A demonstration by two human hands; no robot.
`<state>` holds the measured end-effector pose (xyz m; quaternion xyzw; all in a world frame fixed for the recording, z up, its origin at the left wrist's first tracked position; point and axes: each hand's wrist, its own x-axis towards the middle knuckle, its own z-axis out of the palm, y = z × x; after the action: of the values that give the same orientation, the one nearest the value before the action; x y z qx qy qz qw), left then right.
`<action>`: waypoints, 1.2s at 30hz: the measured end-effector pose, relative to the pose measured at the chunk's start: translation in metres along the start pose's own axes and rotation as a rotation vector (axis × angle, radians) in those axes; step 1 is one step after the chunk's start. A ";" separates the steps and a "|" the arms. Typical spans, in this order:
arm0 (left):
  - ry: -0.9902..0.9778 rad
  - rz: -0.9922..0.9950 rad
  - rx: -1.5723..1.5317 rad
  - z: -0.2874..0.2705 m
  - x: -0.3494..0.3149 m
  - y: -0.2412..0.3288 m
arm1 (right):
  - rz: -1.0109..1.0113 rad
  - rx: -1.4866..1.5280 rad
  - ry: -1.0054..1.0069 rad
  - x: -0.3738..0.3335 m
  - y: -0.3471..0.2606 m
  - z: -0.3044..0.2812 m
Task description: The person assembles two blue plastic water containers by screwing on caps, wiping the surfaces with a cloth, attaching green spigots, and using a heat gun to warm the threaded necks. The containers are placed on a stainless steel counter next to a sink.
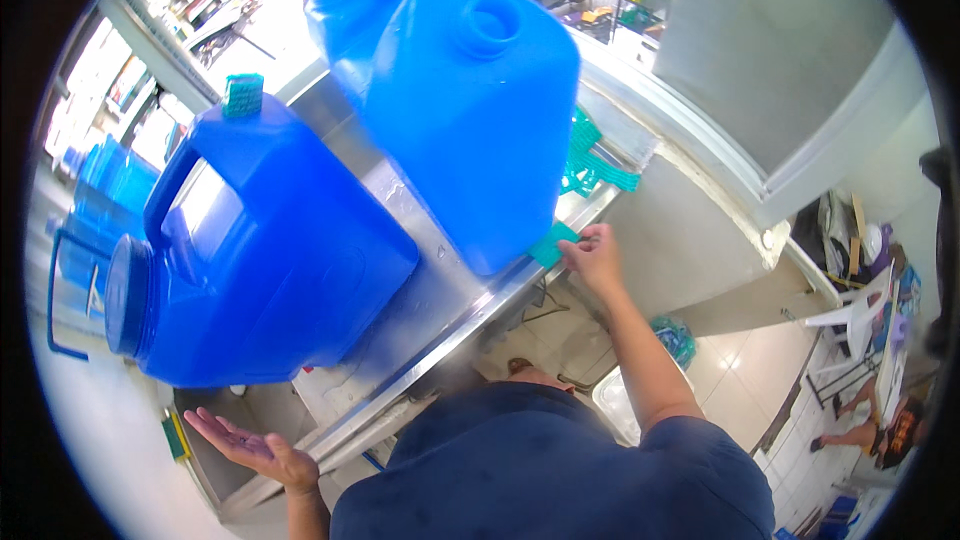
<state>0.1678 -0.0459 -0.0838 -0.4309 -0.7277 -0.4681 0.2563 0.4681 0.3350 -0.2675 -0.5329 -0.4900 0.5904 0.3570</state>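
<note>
The right hand (592,255) is pinching a small teal cap (551,243) between thumb and fingers, right at the front edge of the steel counter (440,290). The cap is sitting just under the lower corner of the big blue jug (470,110), almost touching it. This jug is standing tall on the counter, and its round open mouth (490,22) is up at the top, far above the hand. So the jug's long side is running straight up and away from the cap. The right hand is much nearer to the jug than the other hand is.

The left hand (245,445) is hanging low below the counter's left corner, palm up, fingers spread wide, holding nothing.

A second blue jug (250,240) is standing toward the left end of the counter, with a handle and a teal cap on its top (242,95). A bunch of loose teal caps (590,165) is lying near the far right edge of the counter.

The counter is shiny and looking wet. The floor below is pale tile. More blue jugs (100,210) are waiting at the far left, and a white plastic chair (850,325) is standing at the right.
</note>
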 end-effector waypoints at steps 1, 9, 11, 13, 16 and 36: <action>-0.025 0.113 0.010 0.005 -0.005 0.004 | 0.023 0.051 0.010 -0.002 -0.001 -0.006; -0.666 -0.092 -0.309 0.055 -0.034 0.011 | 0.116 0.037 -0.353 -0.082 -0.065 0.015; -0.797 -0.205 -0.469 0.066 -0.040 0.008 | -0.031 -0.096 -0.543 -0.115 -0.078 0.056; -0.831 -0.302 -0.544 0.070 -0.050 0.002 | -0.181 -0.207 -0.715 -0.145 -0.088 0.104; -0.861 -0.650 -0.673 0.051 -0.060 -0.024 | -0.241 -0.258 -0.929 -0.184 -0.091 0.175; -0.328 -0.792 -0.978 -0.037 -0.074 -0.160 | -0.052 -0.115 -0.835 -0.269 -0.039 0.333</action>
<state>0.0651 -0.1389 -0.1988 -0.2630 -0.5641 -0.7325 -0.2759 0.1859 0.0257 -0.1707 -0.2542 -0.6380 0.7182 0.1122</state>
